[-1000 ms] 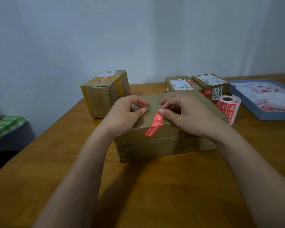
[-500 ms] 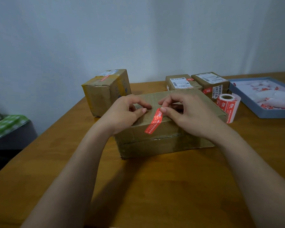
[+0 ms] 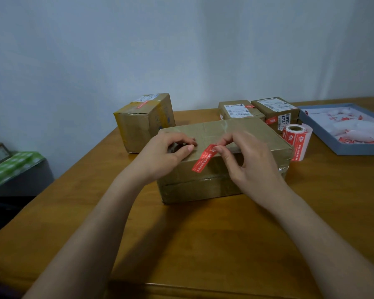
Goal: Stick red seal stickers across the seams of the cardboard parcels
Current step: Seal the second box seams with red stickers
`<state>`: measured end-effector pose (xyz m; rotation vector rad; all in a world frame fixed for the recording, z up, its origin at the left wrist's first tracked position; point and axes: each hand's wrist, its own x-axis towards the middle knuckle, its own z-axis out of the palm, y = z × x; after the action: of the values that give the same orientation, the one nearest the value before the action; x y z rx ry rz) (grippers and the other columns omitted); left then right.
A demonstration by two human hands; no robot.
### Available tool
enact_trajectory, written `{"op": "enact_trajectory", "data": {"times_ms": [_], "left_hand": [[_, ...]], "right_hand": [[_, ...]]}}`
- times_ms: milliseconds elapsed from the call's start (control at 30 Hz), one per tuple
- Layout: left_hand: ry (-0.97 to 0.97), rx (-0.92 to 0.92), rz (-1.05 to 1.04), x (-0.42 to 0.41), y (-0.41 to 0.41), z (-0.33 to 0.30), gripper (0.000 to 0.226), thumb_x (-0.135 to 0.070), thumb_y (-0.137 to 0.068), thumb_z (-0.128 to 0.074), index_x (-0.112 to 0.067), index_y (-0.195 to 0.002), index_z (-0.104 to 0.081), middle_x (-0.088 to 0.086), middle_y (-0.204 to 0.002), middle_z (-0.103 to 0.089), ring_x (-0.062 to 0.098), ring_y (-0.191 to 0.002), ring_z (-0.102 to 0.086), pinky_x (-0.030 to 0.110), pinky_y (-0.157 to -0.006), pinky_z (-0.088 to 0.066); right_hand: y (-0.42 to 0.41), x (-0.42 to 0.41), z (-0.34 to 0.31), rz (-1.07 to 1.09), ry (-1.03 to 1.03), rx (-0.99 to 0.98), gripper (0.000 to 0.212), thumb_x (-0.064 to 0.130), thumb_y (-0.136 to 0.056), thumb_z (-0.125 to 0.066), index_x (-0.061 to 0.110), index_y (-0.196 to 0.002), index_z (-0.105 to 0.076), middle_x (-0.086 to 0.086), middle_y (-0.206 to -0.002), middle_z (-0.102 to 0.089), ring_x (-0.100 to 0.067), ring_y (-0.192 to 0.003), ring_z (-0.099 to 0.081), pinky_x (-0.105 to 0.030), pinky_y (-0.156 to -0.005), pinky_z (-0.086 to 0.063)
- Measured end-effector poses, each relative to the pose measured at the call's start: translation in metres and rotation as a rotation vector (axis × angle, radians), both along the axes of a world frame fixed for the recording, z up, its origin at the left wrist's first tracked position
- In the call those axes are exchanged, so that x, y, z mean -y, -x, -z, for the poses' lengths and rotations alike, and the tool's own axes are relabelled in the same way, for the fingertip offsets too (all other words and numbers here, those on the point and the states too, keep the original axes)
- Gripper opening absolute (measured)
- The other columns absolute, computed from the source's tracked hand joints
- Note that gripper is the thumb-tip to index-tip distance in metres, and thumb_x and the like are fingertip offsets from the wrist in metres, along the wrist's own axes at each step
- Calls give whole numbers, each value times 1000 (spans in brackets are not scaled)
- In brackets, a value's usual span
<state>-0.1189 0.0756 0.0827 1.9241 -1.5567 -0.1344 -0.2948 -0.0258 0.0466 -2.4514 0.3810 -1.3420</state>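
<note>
Both hands over the big box point(image 3: 222, 160) mid-table: right hand point(image 3: 246, 160) pinches top end of red sticker point(image 3: 204, 157), strip hanging down the front face; left hand point(image 3: 166, 156) curled on the box top, holding nothing visible. Sticker roll point(image 3: 297, 141) just right of box

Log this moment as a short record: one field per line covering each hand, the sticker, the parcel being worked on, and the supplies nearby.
right hand: pinches the top end of the red seal sticker
left hand: rests on the large parcel, fingers curled, holding nothing visible
sticker state: hangs down over the parcel's top front edge; whether stuck, cannot tell
sticker roll: stands on the table, right of the large parcel
other parcels: tall one at back left, two small ones behind, all bearing red stickers
blue tray: far right, holds white and red scraps
</note>
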Motion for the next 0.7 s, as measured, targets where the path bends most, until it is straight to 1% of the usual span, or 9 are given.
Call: {"op": "enact_trajectory", "data": {"times_ms": [100,200,267,333,400,467,533,600,700], "left_hand": [[2,3,-3,0,-2,1,24,-29,-97,-53,-28,-117,-66,-14,-123,-61,4,-111,-49,14,-81,-36],[6,9,-8,-1,-1,1,25,-29,-97,-53,-28,-118,-66,-14,-123,-61,4,-113,-49,20,-87,-36],[10,9,-8,-1,1,1,25,-30,-97,-53,-27,-118,-66,-14,-123,-62,3,-112,-49,19,-86,-37],[4,17,-2,-1,2,0,26,-32,-97,-52,-26,-118,-66,-13,-121,-62,1,-107,-49,14,-81,-36],[-5,31,9,-1,2,-1,29,-38,-95,-53,-25,-117,-66,-13,-119,-62,0,-104,-49,13,-79,-37],[-20,20,34,-3,0,-1,41,-51,-88,-54,-25,-117,-67,-12,-120,-62,2,-108,-51,17,-85,-42],[-46,-19,59,-6,-3,-3,53,-61,-77,-56,-28,-118,-66,-13,-124,-61,4,-114,-51,23,-93,-43],[-68,-57,74,-8,-6,-5,53,-60,-73,-59,-31,-117,-65,-14,-126,-59,3,-118,-50,21,-94,-41],[-82,-92,84,-7,-6,-6,51,-56,-73,-62,-32,-118,-65,-17,-127,-59,0,-119,-49,13,-89,-37]], "right_hand": [[2,-1,3,-8,17,31,22,34,-94,-50,14,-94,-60,4,-88,-60,-8,-82,-53,-20,-67,-44],[4,-1,7,-29,72,42,23,31,-94,-50,11,-94,-61,1,-88,-61,-11,-85,-55,-25,-71,-46],[6,-1,9,-32,129,46,19,26,-94,-52,9,-94,-61,0,-89,-61,-11,-86,-54,-23,-73,-46],[7,-2,10,-38,159,45,16,23,-93,-53,9,-94,-61,0,-90,-61,-11,-86,-54,-22,-75,-45],[8,-3,12,-47,169,52,15,22,-93,-54,9,-93,-61,-1,-89,-61,-12,-85,-54,-23,-75,-45],[9,-3,14,-52,171,66,14,20,-93,-54,8,-91,-61,-1,-87,-60,-14,-84,-54,-25,-73,-45],[11,-4,16,-57,170,82,12,17,-92,-55,7,-90,-61,-1,-86,-60,-14,-82,-53,-25,-72,-44],[12,-4,17,-62,170,96,12,16,-91,-55,7,-89,-61,-2,-85,-60,-14,-82,-53,-25,-72,-44],[12,-5,19,-61,165,126,12,15,-91,-55,6,-88,-61,-3,-84,-60,-15,-82,-53,-26,-72,-45]]}}
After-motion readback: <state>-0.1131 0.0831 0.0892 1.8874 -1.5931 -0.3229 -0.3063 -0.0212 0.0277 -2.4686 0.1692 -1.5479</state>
